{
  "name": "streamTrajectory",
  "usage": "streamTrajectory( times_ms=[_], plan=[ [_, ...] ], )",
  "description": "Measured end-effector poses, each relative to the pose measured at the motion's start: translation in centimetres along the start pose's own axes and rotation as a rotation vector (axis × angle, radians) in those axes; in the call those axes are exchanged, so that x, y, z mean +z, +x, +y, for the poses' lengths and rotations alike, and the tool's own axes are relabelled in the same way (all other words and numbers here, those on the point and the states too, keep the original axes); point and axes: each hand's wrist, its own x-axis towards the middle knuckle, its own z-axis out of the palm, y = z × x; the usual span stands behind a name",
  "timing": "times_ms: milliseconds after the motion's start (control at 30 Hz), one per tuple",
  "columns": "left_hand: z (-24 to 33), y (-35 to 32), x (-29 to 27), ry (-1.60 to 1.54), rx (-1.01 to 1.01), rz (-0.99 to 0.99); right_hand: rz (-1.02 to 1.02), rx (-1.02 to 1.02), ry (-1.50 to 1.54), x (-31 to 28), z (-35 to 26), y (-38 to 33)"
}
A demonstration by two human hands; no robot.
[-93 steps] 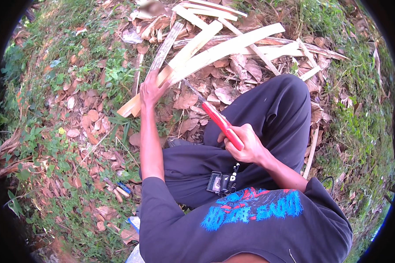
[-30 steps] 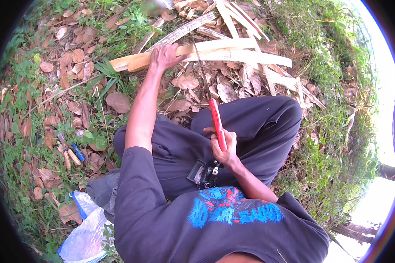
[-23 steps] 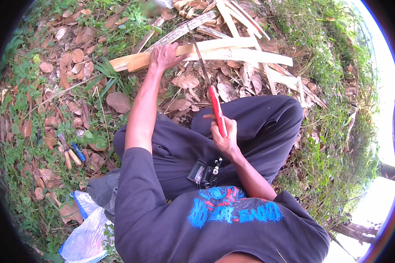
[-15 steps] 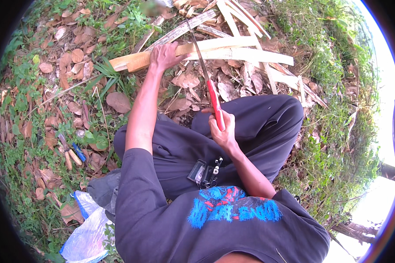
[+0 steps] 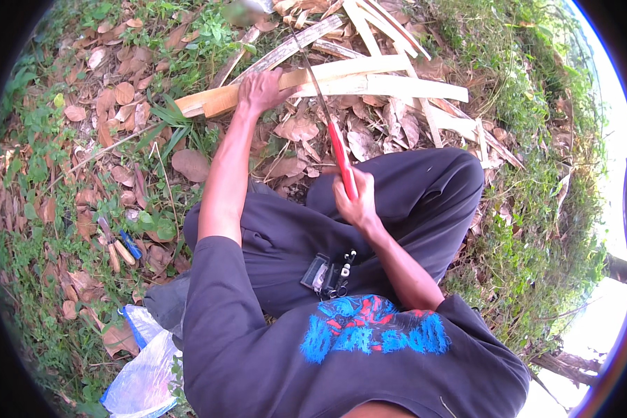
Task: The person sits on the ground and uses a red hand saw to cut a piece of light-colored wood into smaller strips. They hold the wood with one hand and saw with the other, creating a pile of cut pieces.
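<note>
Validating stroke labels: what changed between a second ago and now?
The right hand and the red-handled saw it grips moved forward, away from the body. Nothing was newly grasped or released. The left hand stayed on the pale wood strip.

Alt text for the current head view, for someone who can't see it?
A seated person's right hand holds a red-handled saw, its blade across wood strips beside the left hand. Dry leaves and grass surround them.
</note>
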Motion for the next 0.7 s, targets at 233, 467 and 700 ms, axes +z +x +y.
streamTrajectory(
  times_ms=[233,467,700],
  plan=[
    [-1.5,0.9,0.9,0.027,0.036,0.069,-0.092,-0.232,-0.050,1.3,-0.3,-0.7],
    [-0.4,1.0,0.0,-0.021,-0.016,-0.011,-0.001,-0.134,0.009,0.0,-0.1,-1.5],
    [0.1,-0.3,-0.4,-0.037,0.023,0.007,-0.052,-0.151,0.024,-1.3,-1.2,-2.7]
  ],
)
